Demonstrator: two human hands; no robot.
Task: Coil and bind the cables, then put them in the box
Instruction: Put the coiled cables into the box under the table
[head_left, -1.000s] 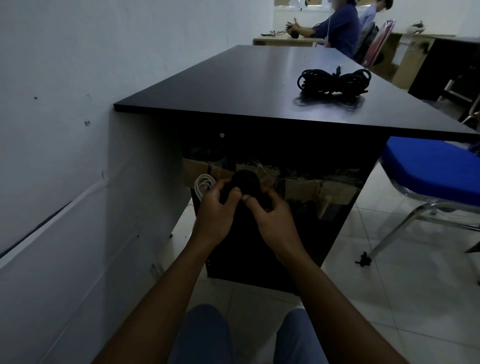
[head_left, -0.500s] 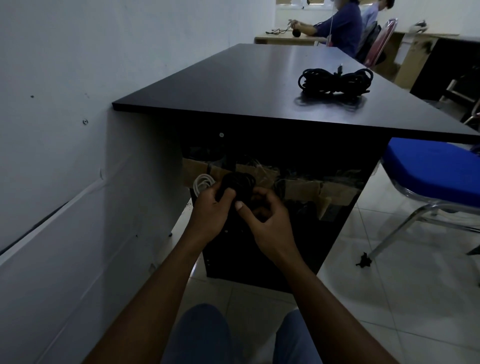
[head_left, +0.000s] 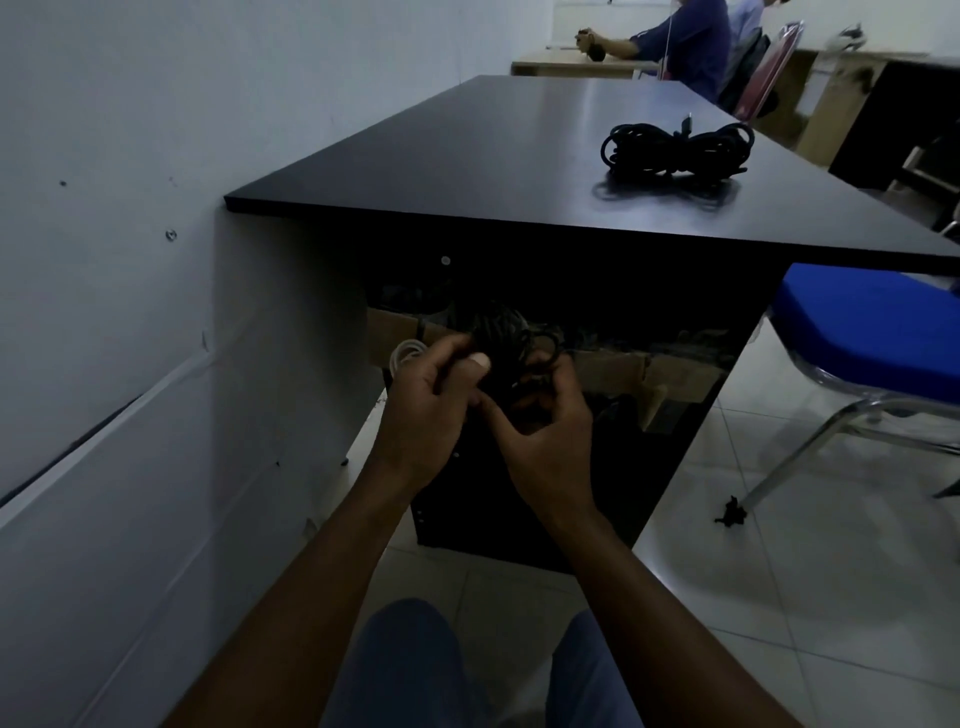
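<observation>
Your left hand (head_left: 422, 415) and right hand (head_left: 545, 441) are curling round a black coiled cable (head_left: 501, 333), its thin round loops sitting between them, below the counter's (head_left: 493, 156) near edge, before a cardboard box (head_left: 613, 370).

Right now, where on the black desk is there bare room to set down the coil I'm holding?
The desk top is bare along its left side, from the front edge to the far end, left of the bound bundle. Crowded: beneath, around the cardboard box, where left hand and right hand hold the coil.
</observation>
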